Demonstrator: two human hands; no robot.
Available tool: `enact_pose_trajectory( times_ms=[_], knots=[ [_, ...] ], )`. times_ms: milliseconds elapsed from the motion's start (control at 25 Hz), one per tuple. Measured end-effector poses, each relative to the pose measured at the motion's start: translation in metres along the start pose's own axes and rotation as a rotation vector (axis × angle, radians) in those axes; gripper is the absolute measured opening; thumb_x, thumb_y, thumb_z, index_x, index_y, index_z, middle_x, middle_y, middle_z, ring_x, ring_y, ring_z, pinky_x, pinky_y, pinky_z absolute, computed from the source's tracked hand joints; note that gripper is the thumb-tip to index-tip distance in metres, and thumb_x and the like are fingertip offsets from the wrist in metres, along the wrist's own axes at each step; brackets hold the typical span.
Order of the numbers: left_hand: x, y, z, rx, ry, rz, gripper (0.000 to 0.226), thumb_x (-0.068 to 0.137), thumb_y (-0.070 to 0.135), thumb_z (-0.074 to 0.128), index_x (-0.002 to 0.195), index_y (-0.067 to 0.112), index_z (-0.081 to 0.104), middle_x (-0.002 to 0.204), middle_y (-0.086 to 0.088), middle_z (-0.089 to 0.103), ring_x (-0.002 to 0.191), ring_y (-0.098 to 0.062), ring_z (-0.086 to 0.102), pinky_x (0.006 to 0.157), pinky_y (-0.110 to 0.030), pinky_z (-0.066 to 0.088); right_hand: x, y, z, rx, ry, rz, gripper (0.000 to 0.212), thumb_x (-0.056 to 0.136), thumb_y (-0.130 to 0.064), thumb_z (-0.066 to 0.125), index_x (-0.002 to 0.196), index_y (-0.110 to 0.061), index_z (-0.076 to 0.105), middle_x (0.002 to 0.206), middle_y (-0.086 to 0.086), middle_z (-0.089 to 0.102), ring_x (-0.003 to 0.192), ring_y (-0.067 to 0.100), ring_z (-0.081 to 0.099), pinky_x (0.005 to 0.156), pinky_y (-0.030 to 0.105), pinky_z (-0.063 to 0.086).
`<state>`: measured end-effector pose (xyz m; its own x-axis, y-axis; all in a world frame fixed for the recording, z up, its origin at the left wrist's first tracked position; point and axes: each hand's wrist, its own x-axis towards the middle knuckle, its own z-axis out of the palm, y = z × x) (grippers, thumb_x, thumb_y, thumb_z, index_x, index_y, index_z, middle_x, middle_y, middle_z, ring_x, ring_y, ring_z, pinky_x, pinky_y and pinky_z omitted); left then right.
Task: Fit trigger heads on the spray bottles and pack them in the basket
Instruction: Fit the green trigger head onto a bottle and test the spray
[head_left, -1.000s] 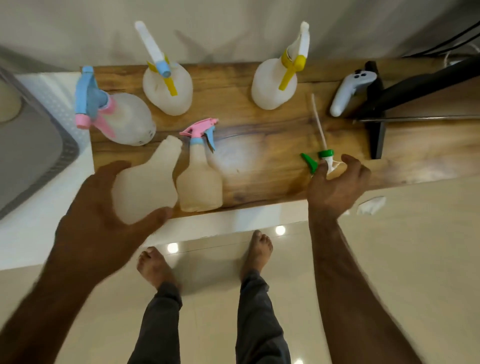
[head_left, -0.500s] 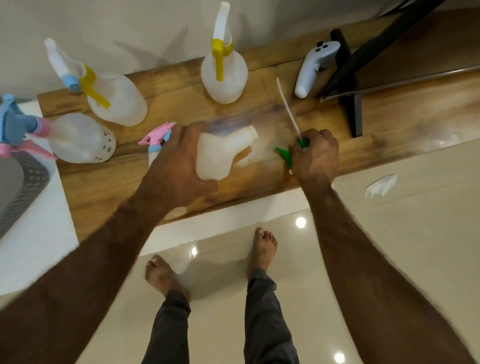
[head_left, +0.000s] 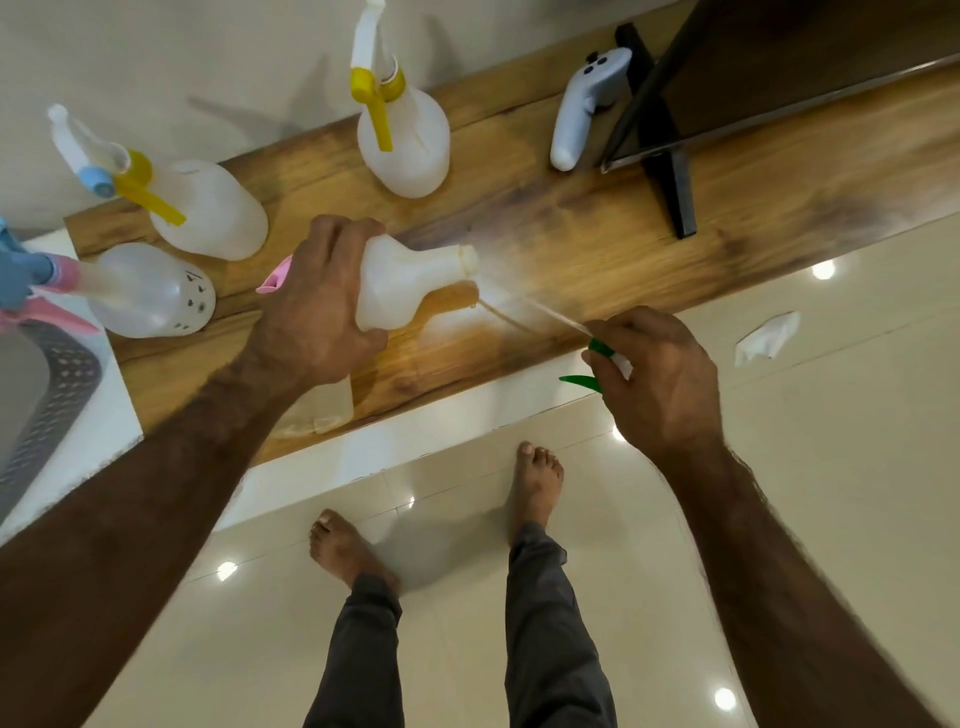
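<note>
My left hand (head_left: 317, 312) grips a white headless spray bottle (head_left: 405, 283), held tilted above the wooden shelf (head_left: 649, 249) with its open neck pointing right. My right hand (head_left: 660, 374) holds a green trigger head (head_left: 597, 364) just off the shelf's front edge. Its thin dip tube (head_left: 540, 312) points up-left toward the bottle's neck, the tip close below the opening. A bottle with a pink head (head_left: 278, 275) stands mostly hidden behind my left hand.
Three fitted bottles stand on the shelf: one with a yellow trigger (head_left: 402, 130) at the back, a yellow-and-blue one (head_left: 202, 208) at left, and a pink-and-blue one (head_left: 145, 291) lying sideways. A grey basket (head_left: 52, 384) sits far left. A white controller (head_left: 582, 109) and black stand (head_left: 665, 156) occupy the right.
My left hand has lifted the headless bottle and tilted its neck right. My right hand picked up the green trigger head and drew it back toward me, its tube now aimed at the neck.
</note>
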<state>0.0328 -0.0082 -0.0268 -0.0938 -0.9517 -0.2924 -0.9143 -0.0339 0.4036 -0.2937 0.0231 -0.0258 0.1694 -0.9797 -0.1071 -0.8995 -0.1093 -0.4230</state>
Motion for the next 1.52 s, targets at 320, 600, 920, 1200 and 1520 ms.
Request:
enact_pose_trajectory(
  times_ms=[320,600,920,1200,1520],
  knots=[
    [-0.015,0.005,-0.007,0.162,-0.031,0.232,0.101,0.061,0.020,0.089,0.148,0.015,0.038,0.147,-0.013,0.039,0.131,-0.036,0.046,0.097,-0.055,0.053,0.021,-0.020,-0.021,-0.019,-0.204,-0.098,0.037,0.088,-0.028,0.077,0.124,-0.021,0.069,0.104,0.003,0.072,0.104,0.026,0.060,0.079,0.038,0.053],
    [-0.031,0.014,0.001,0.093,-0.016,0.239,0.091,0.069,0.024,0.085,0.149,0.013,0.042,0.151,-0.014,0.042,0.135,-0.032,0.044,0.103,-0.051,0.052,0.050,-0.070,-0.028,0.310,-0.443,0.003,0.046,0.073,-0.028,0.090,0.110,-0.023,0.063,0.102,-0.006,0.072,0.098,0.014,0.068,0.088,0.040,0.059],
    [-0.041,0.008,-0.011,0.142,0.014,0.251,0.084,0.076,0.024,0.083,0.150,0.010,0.045,0.151,-0.020,0.043,0.137,-0.037,0.045,0.098,-0.050,0.053,0.058,-0.086,-0.023,0.352,-0.609,0.021,0.043,0.086,-0.025,0.081,0.121,-0.022,0.057,0.094,-0.001,0.078,0.093,0.019,0.073,0.085,0.046,0.062],
    [-0.046,0.000,-0.021,0.074,0.069,0.337,0.085,0.074,0.030,0.082,0.148,0.007,0.047,0.150,-0.020,0.045,0.136,-0.035,0.047,0.099,-0.047,0.053,0.061,-0.075,-0.026,1.428,-1.129,0.547,0.029,0.091,-0.018,0.060,0.117,-0.007,0.063,0.092,0.019,0.069,0.075,0.025,0.075,0.092,0.045,0.063],
    [-0.054,0.007,0.010,-0.168,-0.009,0.016,0.096,0.071,0.041,0.088,0.151,0.020,0.038,0.148,-0.004,0.042,0.134,-0.021,0.044,0.107,-0.049,0.052,0.052,-0.100,0.015,1.533,-0.521,0.894,0.031,0.102,-0.036,0.057,0.083,-0.015,0.070,0.055,0.003,0.059,0.046,0.011,0.056,0.060,0.032,0.063]
  ],
)
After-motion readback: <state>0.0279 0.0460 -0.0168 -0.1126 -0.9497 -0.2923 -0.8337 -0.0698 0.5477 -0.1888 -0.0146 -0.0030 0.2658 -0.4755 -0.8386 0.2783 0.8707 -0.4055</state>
